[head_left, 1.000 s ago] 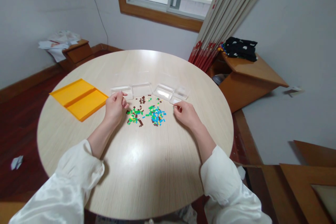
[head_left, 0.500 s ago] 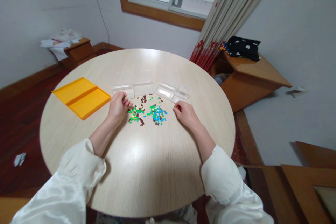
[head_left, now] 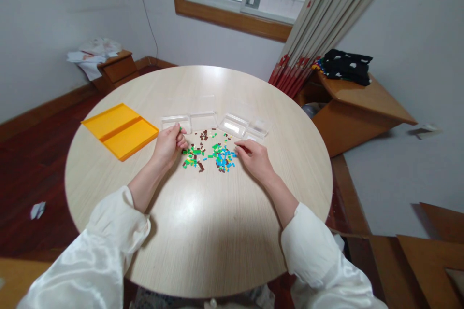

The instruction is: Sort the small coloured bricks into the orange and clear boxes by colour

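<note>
My left hand (head_left: pixel 169 144) is closed just left of the scattered bricks, with a small green building brick (head_left: pixel 180 129) showing between thumb and forefinger. At the right edge of the pile my right hand (head_left: pixel 254 157) has thumb and forefinger pinched together; whatever is in them is too small to make out. Between the hands lie loose green bricks (head_left: pixel 195 151), blue bricks (head_left: pixel 224 159) and dark brown bricks (head_left: pixel 205 135), with some yellow and pale ones among them.
Behind the bricks stand a clear plastic box (head_left: pixel 203 119) on the left and another clear box (head_left: pixel 234 125) on the right, both opened out. An open yellow case (head_left: pixel 132 138) lies at the left of the round wooden table (head_left: pixel 203 231). Beyond the right rim is a wooden cabinet (head_left: pixel 362 111).
My right hand has moved left, closer to the blue bricks. My left hand stays beside the pile, the green brick still in its fingers. The view has shifted slightly.
</note>
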The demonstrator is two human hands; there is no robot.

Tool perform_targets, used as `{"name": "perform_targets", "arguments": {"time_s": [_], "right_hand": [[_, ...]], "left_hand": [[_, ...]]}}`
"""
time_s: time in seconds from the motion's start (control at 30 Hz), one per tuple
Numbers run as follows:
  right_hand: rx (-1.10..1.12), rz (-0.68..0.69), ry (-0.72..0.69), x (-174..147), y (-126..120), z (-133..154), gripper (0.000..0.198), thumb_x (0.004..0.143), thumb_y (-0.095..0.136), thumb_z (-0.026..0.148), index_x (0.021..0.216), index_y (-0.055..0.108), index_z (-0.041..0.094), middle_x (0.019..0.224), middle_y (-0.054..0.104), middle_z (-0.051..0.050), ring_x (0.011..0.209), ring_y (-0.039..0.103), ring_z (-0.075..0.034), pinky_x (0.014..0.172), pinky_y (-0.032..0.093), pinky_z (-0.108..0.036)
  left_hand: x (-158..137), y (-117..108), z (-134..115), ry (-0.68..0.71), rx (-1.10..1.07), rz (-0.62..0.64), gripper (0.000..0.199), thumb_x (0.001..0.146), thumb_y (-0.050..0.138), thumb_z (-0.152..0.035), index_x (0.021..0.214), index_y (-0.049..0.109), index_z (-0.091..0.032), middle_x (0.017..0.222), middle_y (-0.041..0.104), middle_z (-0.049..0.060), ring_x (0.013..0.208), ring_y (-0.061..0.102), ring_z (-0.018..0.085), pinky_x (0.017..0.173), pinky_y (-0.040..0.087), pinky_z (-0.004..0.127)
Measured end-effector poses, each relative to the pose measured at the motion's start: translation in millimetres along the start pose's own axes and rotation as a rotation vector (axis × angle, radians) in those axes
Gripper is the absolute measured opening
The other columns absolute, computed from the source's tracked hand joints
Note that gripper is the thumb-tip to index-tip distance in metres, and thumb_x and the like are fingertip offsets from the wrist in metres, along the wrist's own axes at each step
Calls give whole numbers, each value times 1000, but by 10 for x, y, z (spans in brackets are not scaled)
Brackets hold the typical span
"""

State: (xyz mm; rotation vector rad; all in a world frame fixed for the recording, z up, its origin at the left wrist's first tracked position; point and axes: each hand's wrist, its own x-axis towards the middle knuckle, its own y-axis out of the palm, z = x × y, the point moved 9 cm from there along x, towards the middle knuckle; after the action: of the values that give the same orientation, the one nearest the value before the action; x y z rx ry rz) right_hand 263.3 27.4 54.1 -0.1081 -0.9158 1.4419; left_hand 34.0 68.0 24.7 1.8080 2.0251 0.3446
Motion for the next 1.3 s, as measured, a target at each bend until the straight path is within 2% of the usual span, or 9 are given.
{"name": "perform_targets", "arguments": {"time_s": [0.2,0.4,0.57,0.73,0.87,1.0,1.17,1.3], "right_hand": [[-22,36,-67,-11,60,51,13,83,54,19,82,67,19,81,69,-6,76,64,-17,72,50,-30],[1,-13,-89,-17,59,26,12,81,55,16,83,67,19,82,69,-6,76,64,-17,70,52,-31],[16,-81,-91,-1,77,-1,9,82,57,22,81,66,18,82,69,-7,75,63,-17,69,52,-31],[-85,-47,-146,25,202,-15,14,86,50,18,83,64,19,84,66,-8,82,62,-19,75,50,-33],[-105,13,-162,148,382,-46,17,86,46,15,91,62,18,92,65,-10,88,60,-20,80,48,-34],[-79,-32,-110,320,469,-49,16,84,48,16,91,62,18,91,65,-9,88,59,-20,82,47,-34],[24,-121,-26,385,397,-42,10,82,55,20,78,64,19,80,66,-5,78,60,-18,75,48,-31],[104,-183,7,366,304,-31,12,80,55,20,78,67,20,83,67,-5,82,61,-18,77,49,-32]], "left_hand": [[14,-47,32,-65,-93,-40,40,90,42,-26,52,36,-17,40,22,-9,33,21,4,36,21,16],[71,-91,64,-105,-221,-27,34,87,35,-21,53,34,-18,39,22,-9,34,21,5,38,24,17],[107,-107,54,-34,-174,-21,25,79,48,-14,56,39,-17,43,32,-8,38,30,5,40,28,16],[130,-136,23,69,-16,-43,10,71,64,-11,65,56,-12,53,50,-4,47,44,4,49,41,16],[135,-156,61,21,31,-60,4,75,63,-12,75,62,-8,62,60,1,51,54,5,56,48,17],[112,-135,84,-30,24,-49,5,79,61,-12,81,63,-8,71,66,6,56,60,7,56,50,18],[74,-57,154,-68,41,6,9,77,65,-16,82,62,-8,76,68,9,59,63,9,57,52,19],[42,-18,185,-74,81,29,13,73,70,-18,79,64,-8,75,68,8,61,63,9,58,52,18]]}}
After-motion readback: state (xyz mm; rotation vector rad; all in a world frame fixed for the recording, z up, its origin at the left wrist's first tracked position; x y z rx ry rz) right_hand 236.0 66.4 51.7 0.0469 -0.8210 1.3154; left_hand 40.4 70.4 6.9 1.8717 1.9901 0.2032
